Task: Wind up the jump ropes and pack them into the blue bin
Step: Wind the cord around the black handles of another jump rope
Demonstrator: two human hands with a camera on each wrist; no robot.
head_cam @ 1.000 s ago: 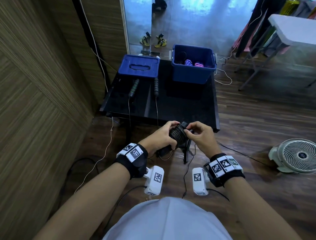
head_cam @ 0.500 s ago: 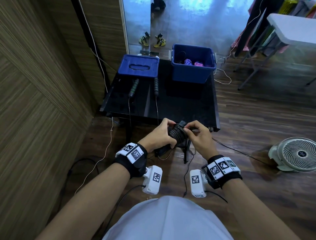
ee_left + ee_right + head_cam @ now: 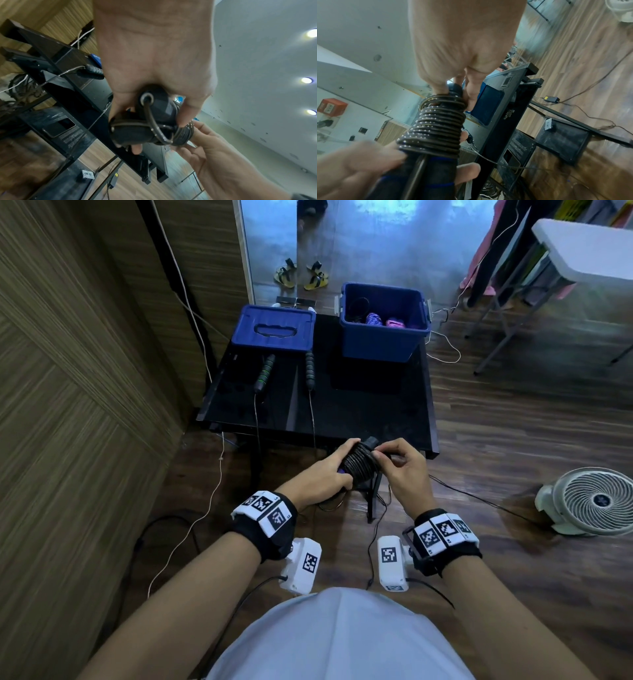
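Left hand (image 3: 317, 474): you grip the wound black jump rope (image 3: 359, 462) handles.
Right hand (image 3: 400, 465): you pinch the cord's top coil.
Blue bin (image 3: 383, 337): on table, well apart.

Bin (image 3: 383, 337) on table (image 3: 359, 412) far right, lid (image 3: 274, 328) left of it, two handles (image 3: 263, 373) before lid
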